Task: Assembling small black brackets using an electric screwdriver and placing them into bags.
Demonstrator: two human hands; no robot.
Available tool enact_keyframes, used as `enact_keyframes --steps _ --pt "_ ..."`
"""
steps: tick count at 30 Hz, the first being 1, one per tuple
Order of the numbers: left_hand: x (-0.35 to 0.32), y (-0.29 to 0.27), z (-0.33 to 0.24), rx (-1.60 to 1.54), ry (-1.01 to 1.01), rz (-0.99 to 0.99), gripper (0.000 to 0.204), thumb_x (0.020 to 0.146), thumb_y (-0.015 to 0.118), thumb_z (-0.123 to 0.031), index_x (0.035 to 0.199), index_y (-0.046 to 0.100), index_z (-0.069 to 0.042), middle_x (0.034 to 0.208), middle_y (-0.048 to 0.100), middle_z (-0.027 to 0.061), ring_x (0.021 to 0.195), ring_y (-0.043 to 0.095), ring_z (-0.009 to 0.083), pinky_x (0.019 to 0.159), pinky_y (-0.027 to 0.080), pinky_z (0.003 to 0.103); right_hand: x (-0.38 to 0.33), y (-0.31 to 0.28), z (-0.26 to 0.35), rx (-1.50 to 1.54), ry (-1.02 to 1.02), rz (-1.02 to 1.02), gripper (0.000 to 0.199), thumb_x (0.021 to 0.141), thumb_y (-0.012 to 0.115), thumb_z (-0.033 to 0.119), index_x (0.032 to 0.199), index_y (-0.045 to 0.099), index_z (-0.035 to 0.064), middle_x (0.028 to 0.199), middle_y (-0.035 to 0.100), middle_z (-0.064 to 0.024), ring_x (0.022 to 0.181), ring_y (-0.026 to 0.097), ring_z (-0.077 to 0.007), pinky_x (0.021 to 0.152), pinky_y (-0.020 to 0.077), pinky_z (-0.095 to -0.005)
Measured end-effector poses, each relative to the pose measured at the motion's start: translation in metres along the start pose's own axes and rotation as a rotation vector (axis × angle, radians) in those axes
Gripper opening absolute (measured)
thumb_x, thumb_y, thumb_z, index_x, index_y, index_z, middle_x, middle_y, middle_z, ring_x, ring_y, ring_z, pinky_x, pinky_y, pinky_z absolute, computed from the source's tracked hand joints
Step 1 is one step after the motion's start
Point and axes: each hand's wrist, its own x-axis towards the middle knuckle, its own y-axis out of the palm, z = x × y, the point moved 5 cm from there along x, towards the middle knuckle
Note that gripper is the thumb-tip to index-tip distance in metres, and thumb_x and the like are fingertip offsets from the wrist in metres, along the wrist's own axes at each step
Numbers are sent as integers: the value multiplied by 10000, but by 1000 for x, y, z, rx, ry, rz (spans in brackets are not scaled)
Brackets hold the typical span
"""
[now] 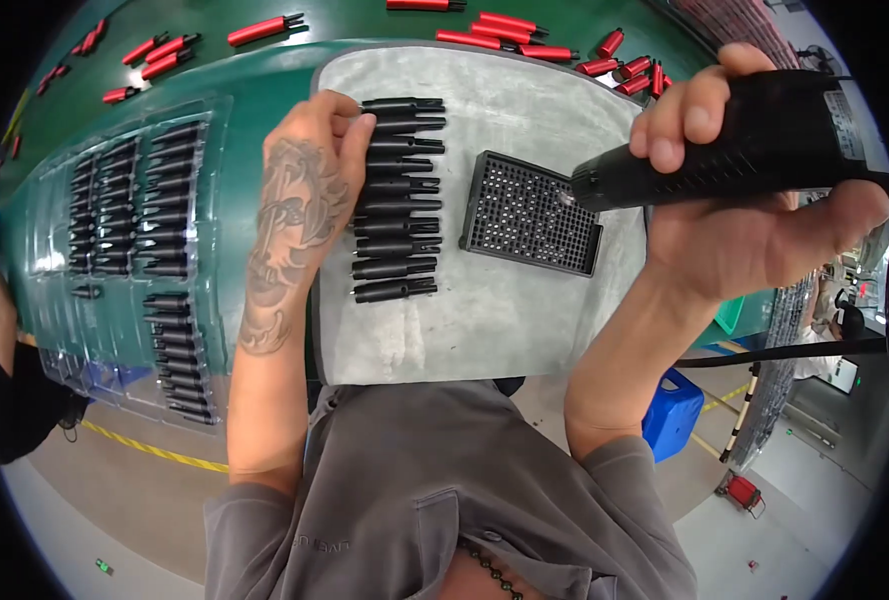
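Currently the right hand (715,238) is gripping a black screwdriver (760,140) pointing left at the tray (530,258); the left hand (313,135), nearer the crosswise black tubes (397,208), is resting nearly closed by their left ends, hold unclear.

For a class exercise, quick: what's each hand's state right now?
Left hand: at black parts; grip can't be told.
Right hand: holding black handheld tool.

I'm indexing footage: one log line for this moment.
left hand: at black parts row, far end; right hand: holding black power tool; black tray: on grey mat
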Motion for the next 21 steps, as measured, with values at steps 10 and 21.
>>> enact_keyframes --steps 10,21 --pt "36 8 -5 96 308 143 160 895 704 -106 1038 714 -33 877 570 15 715 492 109 670 447 233 -2 -6 -37 40 -21 217 1116 626 401 1002 1180 575 49 729 590 -15 514 536 -137 496 450 -313" --pt "40 6 2 -52 284 94 130 904 694 -98 1015 724 -38 886 611 19 736 508 104 678 444 227 -1 1 -39 62 -38 350 1142 609 387 1019 1193 570 54 716 589 -11 480 513 -120 445 414 -300"
